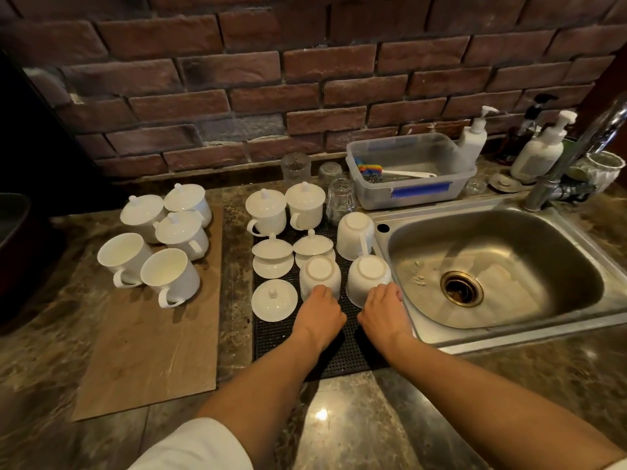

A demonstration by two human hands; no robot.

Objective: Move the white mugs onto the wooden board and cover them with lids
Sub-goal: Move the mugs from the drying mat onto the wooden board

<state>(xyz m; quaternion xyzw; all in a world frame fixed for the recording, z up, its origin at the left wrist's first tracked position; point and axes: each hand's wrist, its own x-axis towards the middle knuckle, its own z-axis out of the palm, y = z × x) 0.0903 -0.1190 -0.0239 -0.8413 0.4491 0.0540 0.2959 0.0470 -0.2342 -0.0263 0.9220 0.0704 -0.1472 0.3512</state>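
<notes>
On the wooden board (149, 351) at the left stand three lidded white mugs (181, 230) and two uncovered mugs (171, 276). The black drying mat (305, 354) holds two lidded mugs (268, 212) at the back, loose lids (274, 300), some stacked, and three upturned mugs. My left hand (319, 315) grips the near side of one upturned mug (319, 273). My right hand (383, 312) grips the neighbouring upturned mug (368, 276) by the sink. A third upturned mug (354, 234) stands behind them.
A steel sink (492, 266) lies right of the mat, with a tap (556, 178) behind it. A plastic tub (410, 171) with a brush, soap bottles (473, 140) and several upturned glasses (339, 198) line the brick wall.
</notes>
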